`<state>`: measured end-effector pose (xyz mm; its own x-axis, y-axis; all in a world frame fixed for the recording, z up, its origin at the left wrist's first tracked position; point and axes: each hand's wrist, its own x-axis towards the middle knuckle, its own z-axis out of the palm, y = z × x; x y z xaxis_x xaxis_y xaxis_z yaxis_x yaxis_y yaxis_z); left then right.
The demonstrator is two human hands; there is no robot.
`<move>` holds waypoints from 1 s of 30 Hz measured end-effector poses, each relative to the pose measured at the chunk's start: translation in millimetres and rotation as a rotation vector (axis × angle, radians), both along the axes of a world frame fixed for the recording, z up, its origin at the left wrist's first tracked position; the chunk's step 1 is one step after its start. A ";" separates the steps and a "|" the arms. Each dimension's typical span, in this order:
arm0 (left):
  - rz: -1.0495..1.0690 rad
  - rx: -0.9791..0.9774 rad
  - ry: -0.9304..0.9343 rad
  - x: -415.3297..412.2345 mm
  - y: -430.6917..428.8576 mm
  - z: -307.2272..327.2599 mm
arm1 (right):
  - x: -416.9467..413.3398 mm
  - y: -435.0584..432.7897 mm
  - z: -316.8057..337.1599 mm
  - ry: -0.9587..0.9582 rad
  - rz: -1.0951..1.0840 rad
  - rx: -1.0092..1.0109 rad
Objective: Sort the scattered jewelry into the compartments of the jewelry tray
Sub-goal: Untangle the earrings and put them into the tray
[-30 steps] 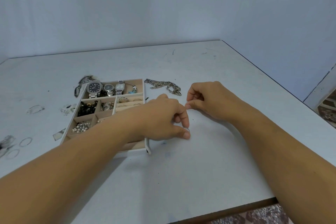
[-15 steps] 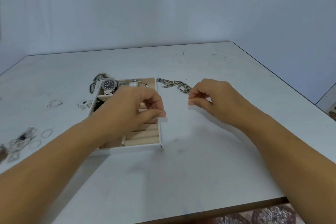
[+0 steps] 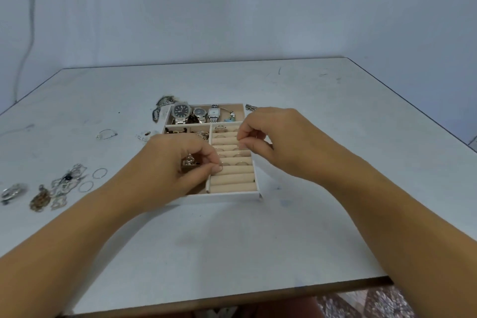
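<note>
Left hand [image 3: 185, 162] pinches a thin ring [image 3: 221, 164] over the tray [image 3: 227, 197]; right hand [image 3: 273, 139] pinched, contents unclear. Ring: light, rigid, likely slippery; grip its band edges.

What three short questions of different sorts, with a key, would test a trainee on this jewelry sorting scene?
1. True or false: three watches lie in the far compartment of the jewelry tray.
2. Multiple choice: where are both hands working? A) over the ring rolls B) at the table's far edge C) over the loose pile
3. Fill in: two loose thin rings lie on the table to the tray's ____.

Key: 1 true; 2 A, since the left hand and right hand both pinch above the rolls; 3 left.
</note>
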<state>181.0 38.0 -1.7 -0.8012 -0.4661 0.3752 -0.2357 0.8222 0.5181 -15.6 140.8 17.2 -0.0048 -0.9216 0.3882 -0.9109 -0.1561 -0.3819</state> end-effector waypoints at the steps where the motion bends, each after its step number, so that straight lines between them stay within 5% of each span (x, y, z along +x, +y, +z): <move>1: -0.008 -0.010 -0.005 -0.2 -0.4 -0.7 | 0.6 -1.0 -5.3 -0.014 -0.002 -0.013; 30: -0.083 -0.032 -0.093 3.7 -9.9 -5.5 | -5.4 9.1 -21.2 -0.092 -0.024 -0.071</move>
